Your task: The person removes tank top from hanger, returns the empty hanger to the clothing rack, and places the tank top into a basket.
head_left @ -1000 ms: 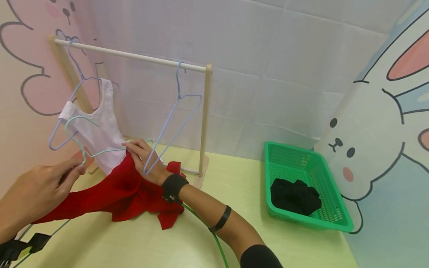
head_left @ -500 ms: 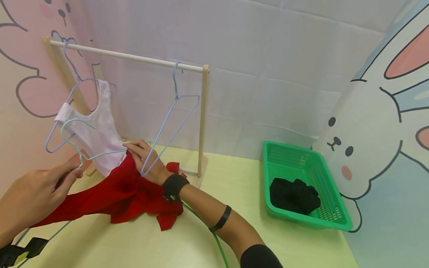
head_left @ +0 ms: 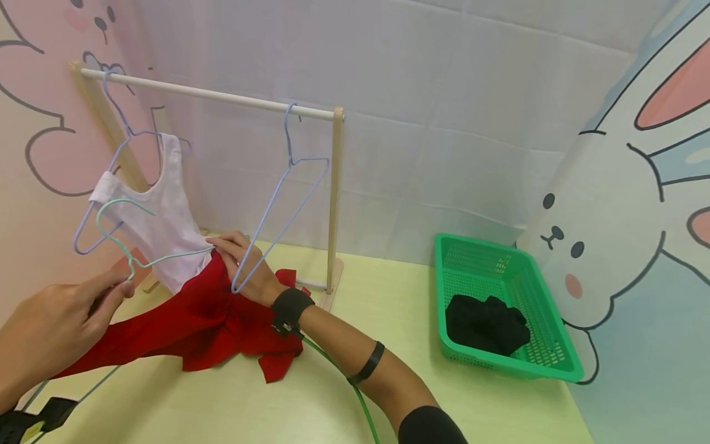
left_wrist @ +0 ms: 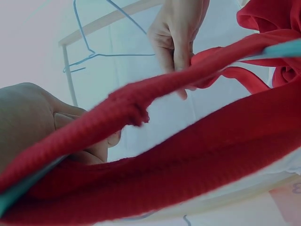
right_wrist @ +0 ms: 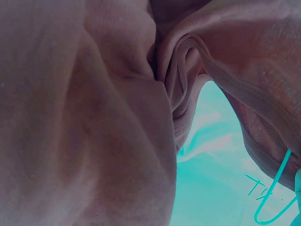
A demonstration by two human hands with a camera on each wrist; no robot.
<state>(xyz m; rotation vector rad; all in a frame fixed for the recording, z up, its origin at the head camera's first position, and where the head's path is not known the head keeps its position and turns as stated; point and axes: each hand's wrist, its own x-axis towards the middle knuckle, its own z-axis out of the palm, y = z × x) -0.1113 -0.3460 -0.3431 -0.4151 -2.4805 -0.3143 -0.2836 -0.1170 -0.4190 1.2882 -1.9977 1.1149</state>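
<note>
In the head view my left hand (head_left: 61,327) pinches a mint-green hanger (head_left: 183,253) just below its hook, thumb against fingers. A red garment (head_left: 205,308) with ribbed edging is draped along the hanger and trails over the table. My right hand (head_left: 259,279) grips the red cloth near the hanger's far shoulder, partly behind a hanging lavender hanger (head_left: 288,142). In the left wrist view, a strip of the red garment (left_wrist: 188,174) stretches across, the mint hanger (left_wrist: 282,49) showing at its ends. Folded cloth close to the lens fills much of the right wrist view.
A rack with a white rod (head_left: 222,96) and wooden posts stands behind the hands. From its left end a white sleeveless top (head_left: 161,209) hangs on another lavender hanger. At right, a green basket (head_left: 516,368) holds a black cloth (head_left: 488,325). Curtains back the table.
The head view has shifted slightly, so the rack and basket sit a little further left. Both hands keep their grips, the right one a touch further right along the hanger.
</note>
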